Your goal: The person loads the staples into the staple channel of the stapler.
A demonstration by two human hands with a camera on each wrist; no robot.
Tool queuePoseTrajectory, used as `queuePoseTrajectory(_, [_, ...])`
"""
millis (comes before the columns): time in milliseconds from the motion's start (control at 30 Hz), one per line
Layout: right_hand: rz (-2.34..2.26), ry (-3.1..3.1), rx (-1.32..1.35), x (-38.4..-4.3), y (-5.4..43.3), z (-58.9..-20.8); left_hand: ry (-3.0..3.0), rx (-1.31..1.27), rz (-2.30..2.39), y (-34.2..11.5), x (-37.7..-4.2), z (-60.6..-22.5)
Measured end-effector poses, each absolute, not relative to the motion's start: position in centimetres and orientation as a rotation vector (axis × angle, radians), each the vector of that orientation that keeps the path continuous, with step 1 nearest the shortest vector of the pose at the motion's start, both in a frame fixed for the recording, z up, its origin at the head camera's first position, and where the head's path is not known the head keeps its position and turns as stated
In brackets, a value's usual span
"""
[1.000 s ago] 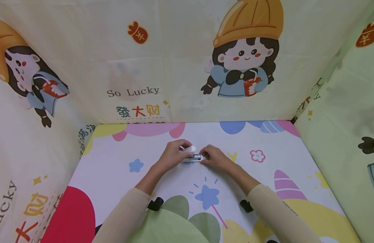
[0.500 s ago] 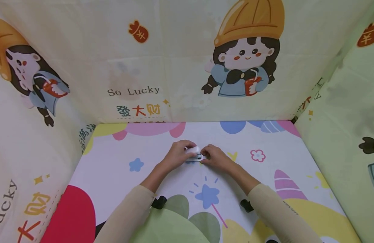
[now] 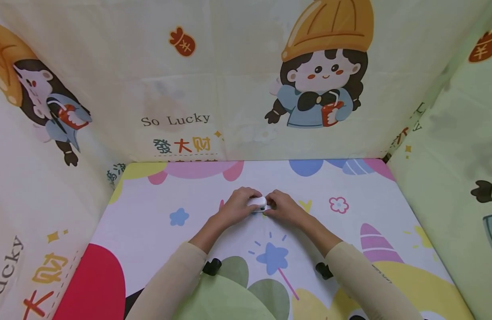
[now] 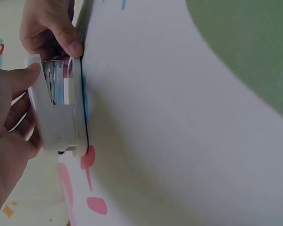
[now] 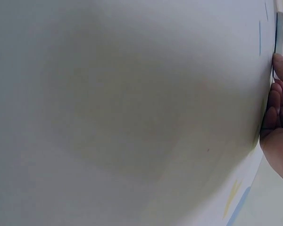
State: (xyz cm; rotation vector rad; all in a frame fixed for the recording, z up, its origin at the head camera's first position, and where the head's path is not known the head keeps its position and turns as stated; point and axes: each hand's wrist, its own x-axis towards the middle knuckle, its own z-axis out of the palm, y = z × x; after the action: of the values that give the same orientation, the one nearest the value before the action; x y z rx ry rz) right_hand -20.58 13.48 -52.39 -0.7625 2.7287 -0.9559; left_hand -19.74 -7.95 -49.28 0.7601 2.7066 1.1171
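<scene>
A white stapler (image 3: 257, 202) stands on the table between both hands. In the left wrist view the stapler (image 4: 56, 120) has its top cover tilted a little above the base, and a metal staple channel (image 4: 54, 82) shows in the gap. My left hand (image 3: 239, 208) grips the cover, its thumb on one side and fingers on the other. At the stapler's front end, my right hand (image 3: 283, 206) pinches the base, with the thumb along its edge. The right wrist view catches only part of the right hand (image 5: 280, 136) and a sliver of the stapler at the right edge.
A white tablecloth (image 3: 206, 191) printed with colourful shapes covers the table. Cream printed cloth walls (image 3: 238, 89) enclose the back and both sides. Black wrist cameras (image 3: 212, 266) sit at both sleeves.
My left hand has moved right and slightly nearer, bringing the stapler's raised cover down over the staple channel. The right hand has stayed nearly still at the front end.
</scene>
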Motion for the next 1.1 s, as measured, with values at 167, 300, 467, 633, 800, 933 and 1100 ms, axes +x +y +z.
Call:
queuePoseTrajectory(167, [-0.958, 2.732, -0.767, -20.7, 13.4, -52.5, 2.708, 0.753, 1.077, -7.9, -19.8, -49.6])
queuePoseTrajectory(300, [-0.955, 2.738, -0.776, -20.8, 13.4, -52.7, 2.715, 0.743, 1.078, -8.0, -19.8, -49.6])
queuePoseTrajectory(467, [-0.966, 2.735, -0.772, -20.8, 13.4, -52.7, 2.712, 0.729, 1.112, -8.2, -19.6, -49.6])
queuePoseTrajectory(633, [-0.974, 2.73, -0.767, -20.7, 13.5, -52.5, 2.699, 0.742, 1.125, -8.3, -19.7, -49.6])
queuePoseTrajectory(800, [-0.968, 2.735, -0.773, -20.7, 13.5, -52.5, 2.703, 0.733, 1.092, -8.0, -19.9, -49.7])
queuePoseTrajectory(933, [-0.962, 2.742, -0.777, -20.8, 13.5, -52.7, 2.718, 0.704, 1.055, -7.7, -20.0, -49.4])
queuePoseTrajectory(1100, [-0.959, 2.747, -0.772, -20.8, 13.5, -52.8, 2.745, 0.676, 1.003, -7.3, -19.7, -49.1])
